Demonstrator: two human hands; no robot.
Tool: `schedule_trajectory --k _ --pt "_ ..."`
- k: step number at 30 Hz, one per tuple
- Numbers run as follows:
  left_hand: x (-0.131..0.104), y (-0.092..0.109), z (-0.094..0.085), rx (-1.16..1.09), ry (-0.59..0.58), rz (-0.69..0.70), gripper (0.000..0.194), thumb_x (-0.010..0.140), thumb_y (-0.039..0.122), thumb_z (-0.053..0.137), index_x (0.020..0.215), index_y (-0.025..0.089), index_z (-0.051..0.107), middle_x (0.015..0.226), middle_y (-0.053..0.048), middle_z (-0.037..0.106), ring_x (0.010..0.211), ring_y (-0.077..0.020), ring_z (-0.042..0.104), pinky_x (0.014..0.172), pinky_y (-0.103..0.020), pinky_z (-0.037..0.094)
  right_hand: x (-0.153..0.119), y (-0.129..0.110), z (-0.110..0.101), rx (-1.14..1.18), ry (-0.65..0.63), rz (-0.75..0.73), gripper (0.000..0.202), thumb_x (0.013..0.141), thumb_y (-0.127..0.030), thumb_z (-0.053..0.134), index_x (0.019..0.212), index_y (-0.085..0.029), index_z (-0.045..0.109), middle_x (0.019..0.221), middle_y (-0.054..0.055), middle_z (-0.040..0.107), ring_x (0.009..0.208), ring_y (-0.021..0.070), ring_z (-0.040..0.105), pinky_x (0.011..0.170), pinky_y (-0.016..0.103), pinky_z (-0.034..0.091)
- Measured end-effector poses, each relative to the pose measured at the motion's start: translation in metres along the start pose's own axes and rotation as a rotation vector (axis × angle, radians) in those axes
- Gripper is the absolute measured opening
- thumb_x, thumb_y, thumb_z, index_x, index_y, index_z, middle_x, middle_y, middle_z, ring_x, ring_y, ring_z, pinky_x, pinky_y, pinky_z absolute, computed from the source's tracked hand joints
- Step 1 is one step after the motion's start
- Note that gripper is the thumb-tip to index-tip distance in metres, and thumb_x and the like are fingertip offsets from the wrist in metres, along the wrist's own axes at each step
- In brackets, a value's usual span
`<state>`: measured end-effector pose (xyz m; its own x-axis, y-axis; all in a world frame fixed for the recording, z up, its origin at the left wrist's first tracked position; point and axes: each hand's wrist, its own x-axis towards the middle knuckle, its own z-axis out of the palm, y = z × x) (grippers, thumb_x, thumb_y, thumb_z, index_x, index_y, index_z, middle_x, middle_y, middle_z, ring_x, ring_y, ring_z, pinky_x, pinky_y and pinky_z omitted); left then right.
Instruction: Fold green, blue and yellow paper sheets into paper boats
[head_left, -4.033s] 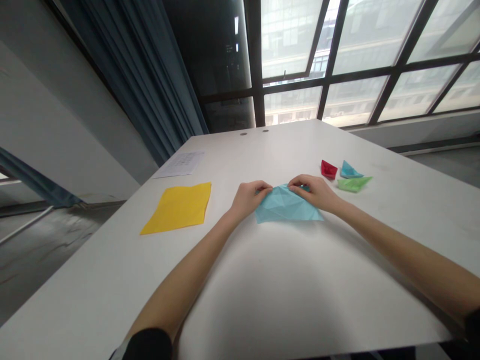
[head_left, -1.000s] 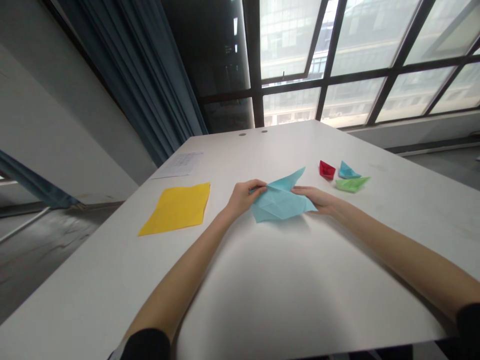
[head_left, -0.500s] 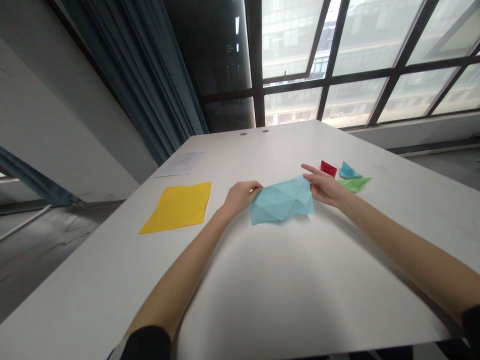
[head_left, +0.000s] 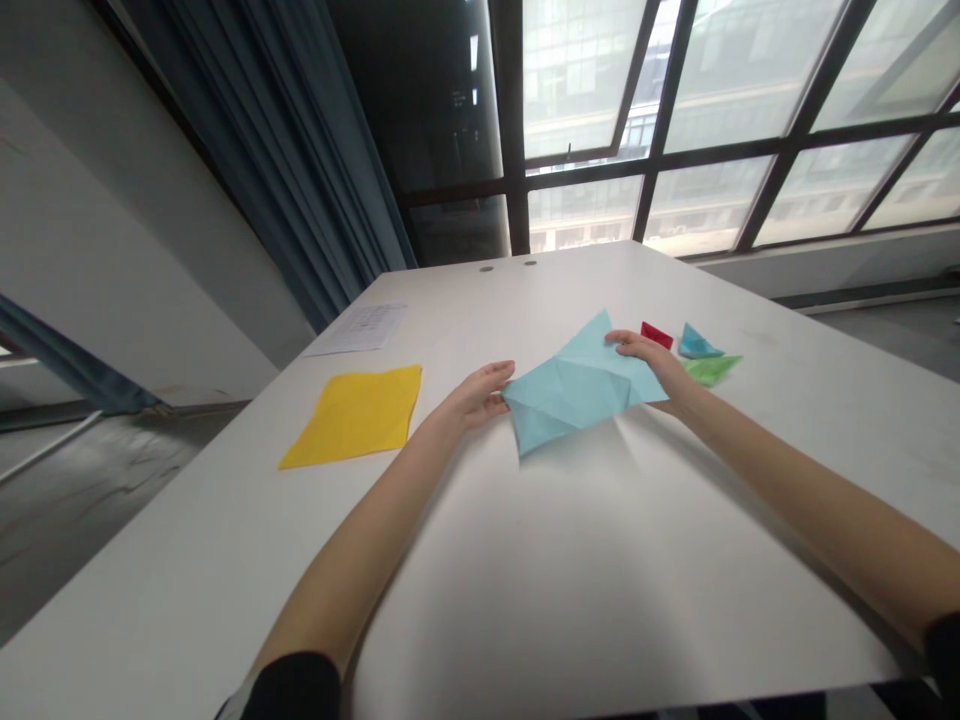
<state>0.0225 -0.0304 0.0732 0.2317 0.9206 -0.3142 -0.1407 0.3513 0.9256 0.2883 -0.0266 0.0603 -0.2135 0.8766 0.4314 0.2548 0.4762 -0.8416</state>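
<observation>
A creased sheet of light blue origami paper (head_left: 577, 392) is tilted above the white table, its fold lines showing. My right hand (head_left: 651, 358) grips its right part, fingers over the top and the thumb hidden behind the sheet. At the left corner of the paper, my left hand (head_left: 480, 392) has its fingers stretched out and apart, the corner lying between them or just touching them.
Left of my hands lies a yellow square sheet (head_left: 360, 415), with a printed white page (head_left: 364, 328) behind it. Beyond my right hand are a red folded paper piece (head_left: 657, 334), a blue one (head_left: 699, 342) and a green one (head_left: 712, 370). They rest on the white table (head_left: 525, 560).
The light blue paper has been turned and opened wider, one corner now pointing up. My left fingers have loosened from their pinch, while my right hand has closed over the sheet.
</observation>
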Motion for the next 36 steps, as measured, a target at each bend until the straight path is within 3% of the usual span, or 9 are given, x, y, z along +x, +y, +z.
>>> schedule_trajectory --k 5,8,12,20,28,36 --pt "0.008 -0.005 0.003 -0.036 0.124 0.192 0.033 0.06 0.009 0.067 0.091 0.016 0.055 0.071 0.0 0.059 0.06 -0.0069 0.056 0.059 -0.019 0.046 -0.002 -0.005 0.005 0.378 0.049 0.321 0.02 0.074 -0.026 0.048 0.091 -0.021 0.058 0.074 0.001 0.062 0.057 0.0145 0.057 0.051 0.029 0.048" --pt "0.012 -0.006 0.002 0.051 0.143 0.383 0.026 0.056 0.013 0.068 0.079 0.014 0.057 0.077 -0.002 0.062 0.067 -0.0082 0.057 0.062 -0.02 0.046 -0.005 -0.012 0.008 0.532 0.001 0.418 0.021 0.074 -0.031 0.057 0.092 -0.022 0.06 0.08 0.0 0.064 0.062 0.0124 0.059 0.055 0.026 0.049" --pt "0.013 -0.006 0.002 0.166 0.149 0.579 0.019 0.056 0.022 0.068 0.071 0.014 0.058 0.078 -0.002 0.065 0.075 -0.0112 0.059 0.07 -0.024 0.046 -0.009 -0.015 0.012 0.556 -0.101 0.471 0.031 0.064 -0.024 0.07 0.093 -0.023 0.062 0.081 0.0 0.066 0.068 0.0131 0.062 0.062 0.027 0.052" --pt "0.001 -0.003 0.007 0.197 -0.093 0.541 0.024 0.054 0.026 0.074 0.073 0.015 0.065 0.086 -0.007 0.068 0.084 -0.017 0.061 0.079 -0.031 0.045 -0.007 -0.005 0.014 0.511 -0.059 0.466 0.028 0.058 -0.025 0.075 0.084 -0.018 0.067 0.077 0.002 0.068 0.066 0.0117 0.062 0.064 0.024 0.051" --pt "0.0 -0.003 0.006 0.239 -0.041 0.591 0.026 0.055 0.027 0.074 0.078 0.016 0.068 0.09 -0.007 0.068 0.089 -0.0196 0.06 0.085 -0.034 0.042 -0.007 -0.009 0.01 0.482 -0.064 0.518 0.039 0.055 -0.023 0.077 0.092 -0.022 0.066 0.077 0.0 0.069 0.062 0.0127 0.063 0.061 0.026 0.053" --pt "0.001 -0.005 0.006 0.252 -0.018 0.582 0.025 0.056 0.026 0.074 0.077 0.016 0.068 0.089 -0.007 0.068 0.086 -0.019 0.06 0.081 -0.032 0.044 -0.007 -0.003 0.013 0.42 -0.055 0.461 0.03 0.057 -0.026 0.076 0.085 -0.02 0.069 0.077 0.002 0.07 0.064 0.0133 0.063 0.062 0.024 0.052"
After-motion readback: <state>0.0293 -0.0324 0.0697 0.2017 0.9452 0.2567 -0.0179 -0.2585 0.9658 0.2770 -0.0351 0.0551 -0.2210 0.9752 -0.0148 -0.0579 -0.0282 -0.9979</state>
